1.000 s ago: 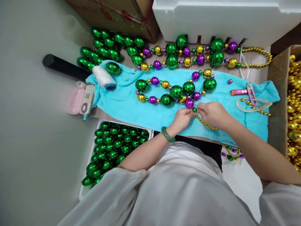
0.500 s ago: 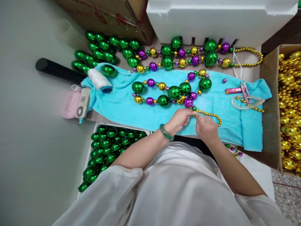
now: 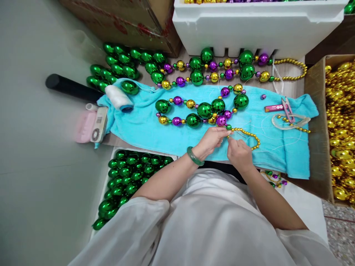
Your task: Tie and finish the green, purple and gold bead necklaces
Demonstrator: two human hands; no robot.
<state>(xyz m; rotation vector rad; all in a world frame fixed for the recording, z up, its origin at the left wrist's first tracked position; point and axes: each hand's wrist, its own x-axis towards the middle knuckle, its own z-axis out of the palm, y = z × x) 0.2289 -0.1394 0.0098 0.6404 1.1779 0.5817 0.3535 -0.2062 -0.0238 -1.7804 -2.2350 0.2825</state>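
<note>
left hand [image 3: 211,139]: fingers pinched shut on the near end of the small gold bead strand [image 3: 247,135], right by a little green bead; green bangle [image 3: 194,157] on the wrist.
right hand [image 3: 239,153]: fingertips pinched together just beside the left hand's, at the strand's near end; seems to grip thin thread there, too fine to tell for sure.
small gold bead strand: on the blue towel [image 3: 144,123], curving from the hands out toward 3 o'clock; joins the big-bead necklace [image 3: 204,109] at 12 o'clock of the hands.
big-bead necklace: green, purple, gold balls, looped on the towel centre.
finished necklaces [image 3: 213,67]: row at 12 o'clock, beyond the towel, on the tabletop [image 3: 290,87].
white foam box [image 3: 257,26]: far 12 o'clock, behind the finished necklaces.
thread spool [image 3: 119,98]: white, lying at 10 o'clock on the towel's corner.
snips [image 3: 287,107]: at 2 o'clock on the towel, beside a pink stick.
green bead tray [image 3: 127,177]: at 8 o'clock, near edge, full of green balls.
loose green balls [image 3: 119,64]: heap at 11 o'clock.
gold bead box [image 3: 340,125]: cardboard, 3 o'clock, full of gold balls.
</note>
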